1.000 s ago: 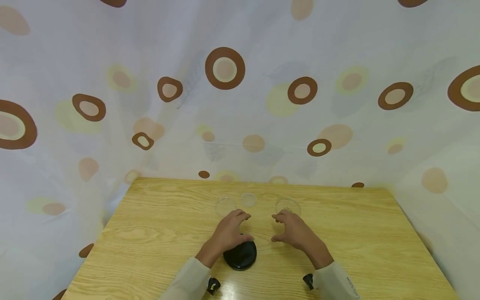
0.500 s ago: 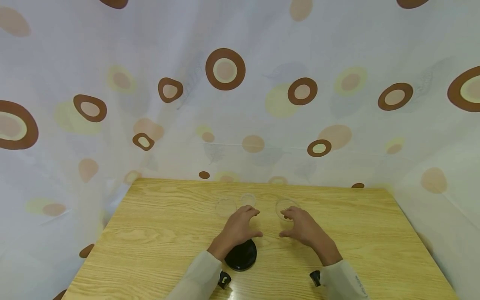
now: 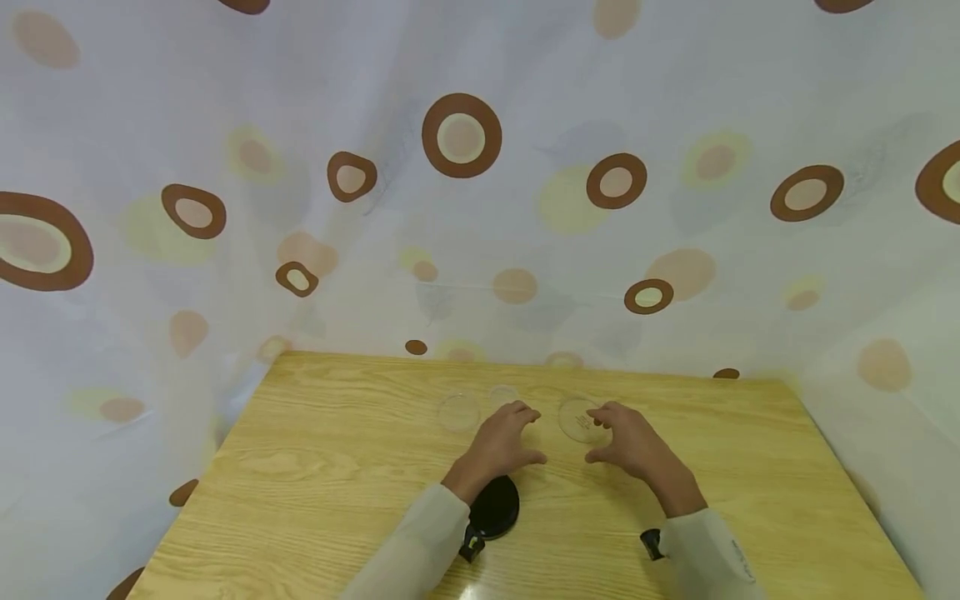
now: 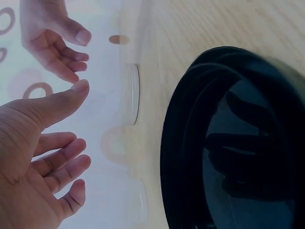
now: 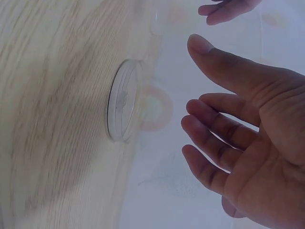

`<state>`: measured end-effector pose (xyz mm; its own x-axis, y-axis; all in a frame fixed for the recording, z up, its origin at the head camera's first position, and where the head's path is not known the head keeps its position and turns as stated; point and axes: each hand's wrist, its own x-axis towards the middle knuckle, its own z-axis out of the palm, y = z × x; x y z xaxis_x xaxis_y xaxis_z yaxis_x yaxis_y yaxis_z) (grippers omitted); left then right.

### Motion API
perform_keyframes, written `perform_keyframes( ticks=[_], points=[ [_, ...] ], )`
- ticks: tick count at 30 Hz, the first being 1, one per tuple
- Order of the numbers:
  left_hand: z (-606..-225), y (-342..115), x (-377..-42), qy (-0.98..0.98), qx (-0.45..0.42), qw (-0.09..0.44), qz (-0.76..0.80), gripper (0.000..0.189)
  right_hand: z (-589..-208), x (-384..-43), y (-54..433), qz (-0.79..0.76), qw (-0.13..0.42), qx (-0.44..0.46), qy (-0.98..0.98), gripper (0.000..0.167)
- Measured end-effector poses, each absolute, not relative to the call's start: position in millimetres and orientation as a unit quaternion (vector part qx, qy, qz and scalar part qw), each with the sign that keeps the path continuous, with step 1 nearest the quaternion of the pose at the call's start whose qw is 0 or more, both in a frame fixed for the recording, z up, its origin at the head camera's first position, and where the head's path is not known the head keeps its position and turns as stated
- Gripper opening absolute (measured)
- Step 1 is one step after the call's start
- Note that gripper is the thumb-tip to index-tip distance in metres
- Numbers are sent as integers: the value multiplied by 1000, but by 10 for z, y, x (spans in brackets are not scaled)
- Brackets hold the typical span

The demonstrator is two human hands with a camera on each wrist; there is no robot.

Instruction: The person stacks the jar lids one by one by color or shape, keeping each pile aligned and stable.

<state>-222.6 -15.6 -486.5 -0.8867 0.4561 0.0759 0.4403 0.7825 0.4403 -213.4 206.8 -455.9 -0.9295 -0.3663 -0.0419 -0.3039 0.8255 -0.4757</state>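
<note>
My left hand [image 3: 498,443] hovers above the table with thumb and fingers spread and loosely bent, holding nothing. Just below its wrist lies a black round disc [image 3: 498,508] with a raised rim and a glossy face that mirrors the hand in the left wrist view. To the right, my right hand [image 3: 637,446] hovers with fingers parted, nothing in its grasp. Nearest to it is a clear petri dish [image 3: 574,421], with a faint mark or small content on it. Two more clear round dishes, a left one [image 3: 458,412] and a smaller middle one [image 3: 503,395], sit behind the left hand.
A light wood-grain table [image 3: 337,467] carries everything. Behind and at both sides hangs a pale curtain [image 3: 517,208] with brown and yellow ring patterns. Black wrist-camera mounts [image 3: 472,546] show beneath the sleeves.
Both hands have shifted to the right and slightly forward, keeping their loosely bent pose. The head view has turned slightly. The dishes and the black disc stay put on the table.
</note>
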Motion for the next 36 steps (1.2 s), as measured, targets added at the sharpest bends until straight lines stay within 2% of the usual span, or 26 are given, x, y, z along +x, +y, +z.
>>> perform_keyframes(
  ticks=[18,30,36],
  points=[
    [-4853,23,-2458,944,232,22,232,64,-4633,-2396,2289,-196,66,-163,965,68],
    [-4940,146,-2587,951,212,50,219,64,-4687,-2497,2331,-206,81,-149,964,69],
    [-4983,141,-2658,951,209,47,222,63,-4726,-2545,2376,-204,91,-146,964,68]
  ],
)
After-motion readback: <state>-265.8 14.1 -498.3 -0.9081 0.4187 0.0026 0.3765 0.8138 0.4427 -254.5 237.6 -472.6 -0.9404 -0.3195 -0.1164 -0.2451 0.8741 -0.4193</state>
